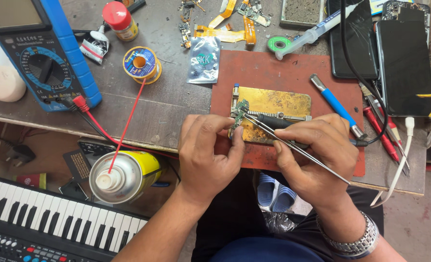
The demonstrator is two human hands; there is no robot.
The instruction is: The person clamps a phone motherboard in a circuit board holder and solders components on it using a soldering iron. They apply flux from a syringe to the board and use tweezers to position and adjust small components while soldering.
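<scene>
My left hand [208, 153] pinches a small green circuit board [239, 112] at the left edge of a brass holder plate [278, 104]. My right hand [317, 153] holds thin metal tweezers [293, 145] together with a black-handled soldering iron [273, 121]. Both tips point at the board. The brass plate lies on a red-brown mat [273, 68] near the table's front edge. A metal watch band is on my right wrist.
A blue multimeter [45, 53] with red lead sits far left, a solder spool [141, 63] and silver pouch [204, 60] behind. A yellow spray can [123, 174] and keyboard [55, 218] lie below the table. Phones [402, 63], screwdrivers [337, 104] and a syringe [317, 31] lie right.
</scene>
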